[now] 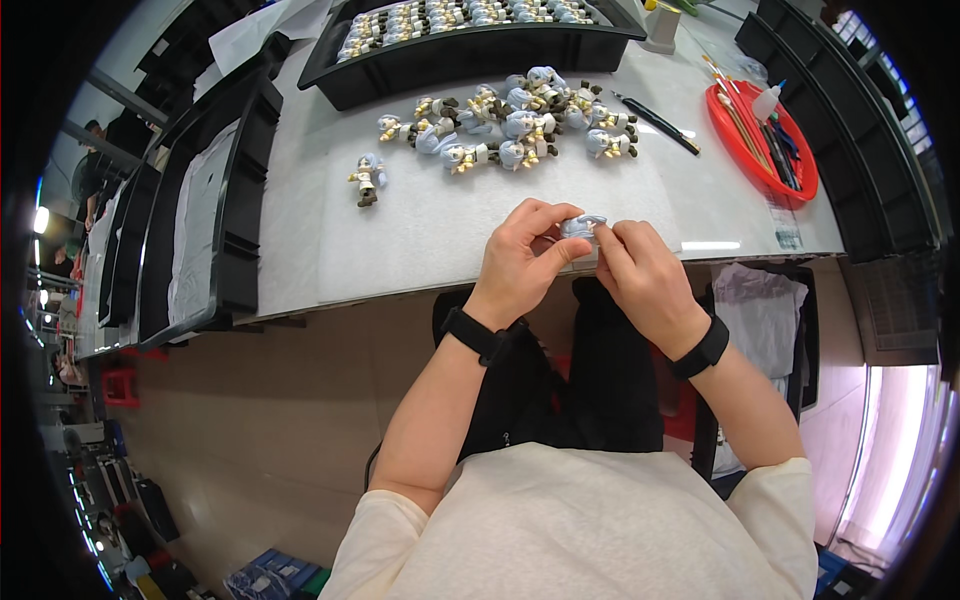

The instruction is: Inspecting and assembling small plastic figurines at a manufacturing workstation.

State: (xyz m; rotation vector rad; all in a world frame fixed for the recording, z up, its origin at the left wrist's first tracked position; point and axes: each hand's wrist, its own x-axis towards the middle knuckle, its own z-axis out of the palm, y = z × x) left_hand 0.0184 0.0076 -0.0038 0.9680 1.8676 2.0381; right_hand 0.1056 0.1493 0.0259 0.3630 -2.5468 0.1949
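Observation:
A small figurine (578,227) with pale blue hair is held just above the table's near edge. My left hand (525,255) has its thumb and fingers closed on it from the left. From the right, the fingertips of my right hand (645,280) pinch the same figurine, and its lower part is hidden by my fingers. Beyond my hands, a lone figurine (367,182) lies on the white table sheet (430,220). Farther back is a loose pile of similar figurines (518,125), with blue hair, white clothes and dark boots.
A black tray (470,62) filled with rows of figurines stands at the back. A black craft pen (655,122) lies right of the pile. Farther right, a red basket (812,165) holds brushes and a small bottle (767,102). Black crates (240,190) flank the left side.

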